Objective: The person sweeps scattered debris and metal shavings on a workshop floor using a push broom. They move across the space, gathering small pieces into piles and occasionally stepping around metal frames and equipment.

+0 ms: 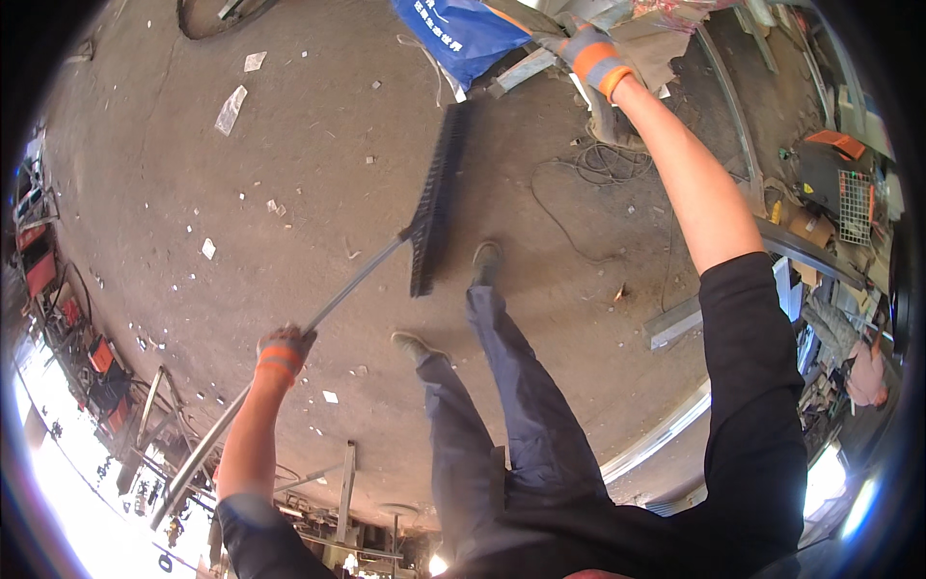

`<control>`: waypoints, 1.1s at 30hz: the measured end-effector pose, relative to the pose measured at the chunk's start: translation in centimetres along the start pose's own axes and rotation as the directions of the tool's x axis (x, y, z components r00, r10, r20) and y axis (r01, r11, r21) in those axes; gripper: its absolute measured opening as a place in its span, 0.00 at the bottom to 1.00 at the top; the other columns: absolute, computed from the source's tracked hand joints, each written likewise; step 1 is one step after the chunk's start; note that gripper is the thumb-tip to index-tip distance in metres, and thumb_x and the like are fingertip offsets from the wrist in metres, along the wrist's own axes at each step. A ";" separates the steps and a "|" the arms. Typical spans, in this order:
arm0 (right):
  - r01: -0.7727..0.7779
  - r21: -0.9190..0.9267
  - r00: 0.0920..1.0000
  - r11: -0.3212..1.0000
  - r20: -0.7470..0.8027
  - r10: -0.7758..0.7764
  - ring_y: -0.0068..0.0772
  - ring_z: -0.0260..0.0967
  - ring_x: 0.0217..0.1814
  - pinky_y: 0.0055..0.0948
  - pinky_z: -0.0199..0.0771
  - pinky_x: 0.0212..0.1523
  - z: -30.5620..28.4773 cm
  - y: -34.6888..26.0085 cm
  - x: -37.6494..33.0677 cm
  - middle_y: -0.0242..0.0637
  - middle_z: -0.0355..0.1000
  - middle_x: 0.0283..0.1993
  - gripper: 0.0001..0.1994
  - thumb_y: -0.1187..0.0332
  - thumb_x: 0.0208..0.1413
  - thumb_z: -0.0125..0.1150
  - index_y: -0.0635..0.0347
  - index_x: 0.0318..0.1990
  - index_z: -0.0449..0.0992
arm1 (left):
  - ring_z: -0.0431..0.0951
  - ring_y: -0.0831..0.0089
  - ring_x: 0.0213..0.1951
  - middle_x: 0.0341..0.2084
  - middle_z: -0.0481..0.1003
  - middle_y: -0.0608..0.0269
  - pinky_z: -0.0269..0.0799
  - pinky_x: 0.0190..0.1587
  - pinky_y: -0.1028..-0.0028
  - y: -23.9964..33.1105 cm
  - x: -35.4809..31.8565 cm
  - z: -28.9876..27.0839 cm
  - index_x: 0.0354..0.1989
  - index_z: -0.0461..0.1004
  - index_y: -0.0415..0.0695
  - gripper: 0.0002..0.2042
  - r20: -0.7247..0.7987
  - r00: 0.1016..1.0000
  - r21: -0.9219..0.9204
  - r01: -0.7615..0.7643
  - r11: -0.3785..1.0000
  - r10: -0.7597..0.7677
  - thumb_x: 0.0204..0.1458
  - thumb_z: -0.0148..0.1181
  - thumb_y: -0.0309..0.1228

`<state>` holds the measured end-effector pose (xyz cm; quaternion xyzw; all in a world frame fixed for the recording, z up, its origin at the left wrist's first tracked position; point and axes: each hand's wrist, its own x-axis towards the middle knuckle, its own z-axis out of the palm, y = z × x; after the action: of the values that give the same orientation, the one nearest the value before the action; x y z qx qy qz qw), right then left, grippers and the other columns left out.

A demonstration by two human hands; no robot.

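Left hand (285, 349) fingers clamp the broom (434, 198) handle; right hand (590, 56) grips debris beyond it — cable (569, 207) could snag bristles.

- The person is wearing grey knit gloves with orange bands at the cuffs on both hands: left hand (283, 352), right hand (590, 56)
- Black sleeves are sitting pushed up, leaving the forearms bare
- Dark blue-grey trousers are covering the legs
- Dusty olive-grey shoes are covering the feet
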<state>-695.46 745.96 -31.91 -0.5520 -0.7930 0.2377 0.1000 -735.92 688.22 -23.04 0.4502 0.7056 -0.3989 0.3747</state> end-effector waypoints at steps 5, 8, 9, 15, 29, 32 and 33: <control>-0.067 0.029 0.995 0.997 0.083 0.064 0.53 0.71 0.64 0.38 0.71 0.63 1.1 0.9 0.4 0.60 0.72 0.61 0.50 0.37 0.49 0.68 0.73 0.68 0.64 | 0.82 0.46 0.41 0.35 0.82 0.45 0.77 0.45 0.52 -9.4 -6.9 6.5 0.38 0.78 0.43 0.25 -0.080 0.981 -0.033 0.172 0.985 -0.174 0.62 0.52 0.56; -0.088 -0.037 0.992 0.995 0.087 0.091 0.57 0.67 0.67 0.41 0.68 0.66 0.9 -0.3 0.2 0.63 0.70 0.64 0.50 0.37 0.49 0.66 0.71 0.69 0.62 | 0.82 0.45 0.38 0.32 0.81 0.44 0.77 0.42 0.51 -11.9 -11.7 7.6 0.36 0.77 0.42 0.24 -0.152 0.958 -0.076 0.233 0.969 -0.243 0.61 0.54 0.54; -0.102 -0.023 0.988 0.995 0.110 0.104 0.58 0.67 0.67 0.42 0.68 0.66 0.8 -0.8 0.1 0.63 0.70 0.64 0.49 0.37 0.50 0.66 0.69 0.69 0.62 | 0.82 0.45 0.38 0.32 0.81 0.43 0.77 0.41 0.50 -12.1 -13.6 7.5 0.36 0.76 0.42 0.24 -0.161 0.949 -0.099 0.257 0.961 -0.271 0.61 0.54 0.54; -0.156 -0.015 0.985 0.988 0.073 0.157 0.59 0.68 0.67 0.44 0.69 0.66 1.0 -1.7 0.0 0.61 0.70 0.63 0.45 0.41 0.51 0.67 0.65 0.69 0.63 | 0.81 0.43 0.39 0.33 0.81 0.42 0.76 0.42 0.49 -9.3 -18.8 5.2 0.37 0.77 0.42 0.24 -0.027 0.951 -0.247 0.293 0.924 -0.308 0.61 0.53 0.55; -0.120 -0.018 0.993 0.993 -0.003 0.120 0.26 0.69 0.22 0.31 0.69 0.24 2.8 1.6 0.5 0.33 0.74 0.25 0.36 0.50 0.52 0.73 0.57 0.65 0.70 | 0.77 0.43 0.55 0.48 0.79 0.39 0.72 0.57 0.54 1.2 11.1 -5.9 0.48 0.82 0.41 0.35 -0.072 0.996 -0.532 0.013 0.847 -0.060 0.65 0.36 0.60; -0.205 -0.123 0.971 0.971 0.103 0.218 0.45 0.72 0.47 0.38 0.72 0.46 3.2 -0.5 -0.2 0.49 0.75 0.46 0.41 0.45 0.53 0.70 0.61 0.68 0.66 | 0.77 0.43 0.55 0.48 0.79 0.39 0.71 0.58 0.54 -5.1 12.0 -5.9 0.49 0.81 0.39 0.35 0.033 0.996 -0.627 0.085 0.775 -0.084 0.64 0.37 0.60; -0.238 -0.127 0.959 0.963 0.125 0.253 0.50 0.73 0.54 0.39 0.73 0.52 2.9 -1.4 -0.5 0.53 0.75 0.51 0.42 0.44 0.53 0.69 0.62 0.69 0.65 | 0.77 0.43 0.55 0.48 0.79 0.38 0.71 0.59 0.54 -7.3 11.6 -5.4 0.49 0.81 0.39 0.35 0.003 0.995 -0.564 0.085 0.821 -0.101 0.64 0.38 0.60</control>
<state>-697.65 744.36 -33.75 -0.6329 -0.7353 0.2418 -0.0169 -747.28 694.98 -29.56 0.2899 0.8180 -0.1846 0.4612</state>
